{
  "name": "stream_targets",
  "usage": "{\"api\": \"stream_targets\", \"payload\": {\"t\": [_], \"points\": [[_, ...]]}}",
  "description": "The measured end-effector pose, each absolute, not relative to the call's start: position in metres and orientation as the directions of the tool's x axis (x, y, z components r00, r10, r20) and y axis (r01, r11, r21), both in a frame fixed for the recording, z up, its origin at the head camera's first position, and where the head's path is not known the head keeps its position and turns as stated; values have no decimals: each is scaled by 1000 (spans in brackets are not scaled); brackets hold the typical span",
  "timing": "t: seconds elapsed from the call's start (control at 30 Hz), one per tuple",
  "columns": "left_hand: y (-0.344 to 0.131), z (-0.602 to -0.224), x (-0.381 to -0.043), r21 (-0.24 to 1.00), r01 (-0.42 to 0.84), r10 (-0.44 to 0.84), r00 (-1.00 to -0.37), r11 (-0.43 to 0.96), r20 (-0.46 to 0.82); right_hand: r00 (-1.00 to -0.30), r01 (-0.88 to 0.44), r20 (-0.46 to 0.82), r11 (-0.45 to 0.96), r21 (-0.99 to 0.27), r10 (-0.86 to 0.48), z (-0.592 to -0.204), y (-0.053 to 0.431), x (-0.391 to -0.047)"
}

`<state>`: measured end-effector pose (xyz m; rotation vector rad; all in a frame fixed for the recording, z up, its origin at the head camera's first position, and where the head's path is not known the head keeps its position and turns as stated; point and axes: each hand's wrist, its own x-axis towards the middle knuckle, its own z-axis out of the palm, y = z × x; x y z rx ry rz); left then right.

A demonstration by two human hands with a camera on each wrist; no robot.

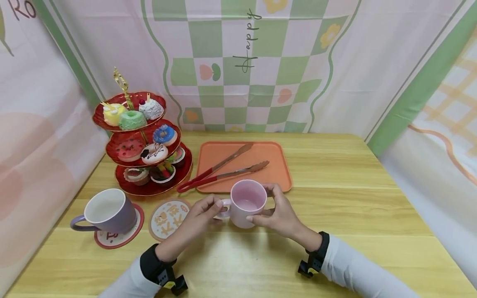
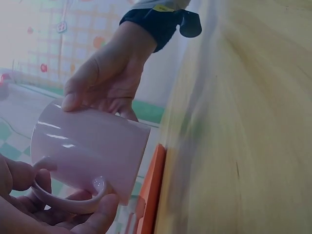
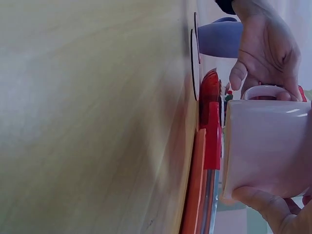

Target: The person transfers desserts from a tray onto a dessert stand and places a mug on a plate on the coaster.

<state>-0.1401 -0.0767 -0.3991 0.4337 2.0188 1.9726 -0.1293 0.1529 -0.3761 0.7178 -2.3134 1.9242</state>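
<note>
A pale pink mug is held between both hands, upright and a little above the table. My left hand pinches its handle, with thumb and fingers around the loop in the left wrist view. From the other side, my right hand grips the mug's body, its thumb on the near wall; the right wrist view shows its fingers against the wall. The inside of the mug looks pink, with nothing visible in it. Left of the hands lies a round coaster with orange lettering.
A purple mug stands on a red-rimmed coaster at the left. Behind it rises a three-tier red stand bearing toy cakes and doughnuts. Red-handled tongs lie across an orange tray behind the pink mug.
</note>
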Motion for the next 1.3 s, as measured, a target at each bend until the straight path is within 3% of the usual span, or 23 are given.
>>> {"api": "stream_targets", "payload": {"t": [0.5,0.93,1.3], "points": [[-76,-395,-135,998,-40,387,-922,-56,-15,-882,-376,319,109,-920,-348,-375,152,-130],[-82,-398,-133,994,-57,349,-937,-97,-19,-831,-447,316,210,-870,-458,-379,157,-136],[-95,-394,-132,991,-99,285,-956,-94,-69,-788,-491,200,398,-775,-583,-403,177,-146]]}}
